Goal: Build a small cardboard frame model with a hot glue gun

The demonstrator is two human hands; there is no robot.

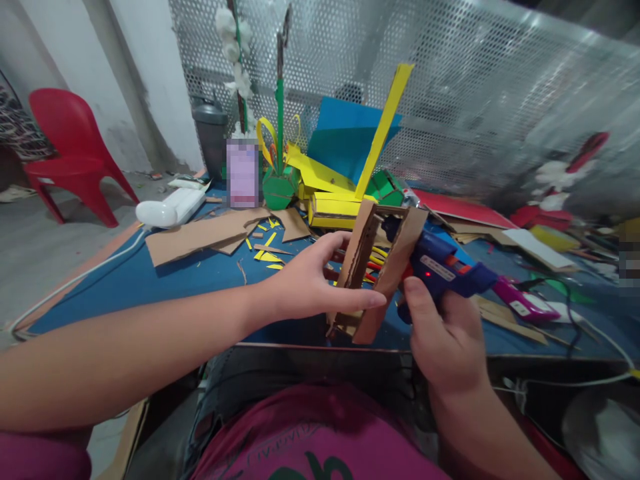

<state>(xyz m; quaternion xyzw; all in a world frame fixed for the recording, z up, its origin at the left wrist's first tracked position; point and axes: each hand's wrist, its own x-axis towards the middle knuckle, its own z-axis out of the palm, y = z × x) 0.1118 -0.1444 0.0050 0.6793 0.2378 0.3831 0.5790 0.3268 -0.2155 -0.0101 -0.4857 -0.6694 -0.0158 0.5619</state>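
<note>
My left hand (320, 280) grips a small open cardboard frame (397, 273), thumb across its near strip and fingers behind the other side. It is held tilted above the front edge of the blue tabletop. In my right hand (447, 333) is a blue hot glue gun (440, 260) with a small red light lit on its side. The gun's dark nozzle points left, at the upper part of the frame; whether it touches the cardboard I cannot tell. Orange-handled and yellow-handled tools show partly through the frame.
Cardboard pieces (205, 237) and yellow scraps (267, 253) lie on the blue table (110, 287). Behind stand a yellow box (333, 210) with an upright strip and a green pot (280, 189). A purple tool (527, 300) and cables lie right. A red chair (75, 147) stands left.
</note>
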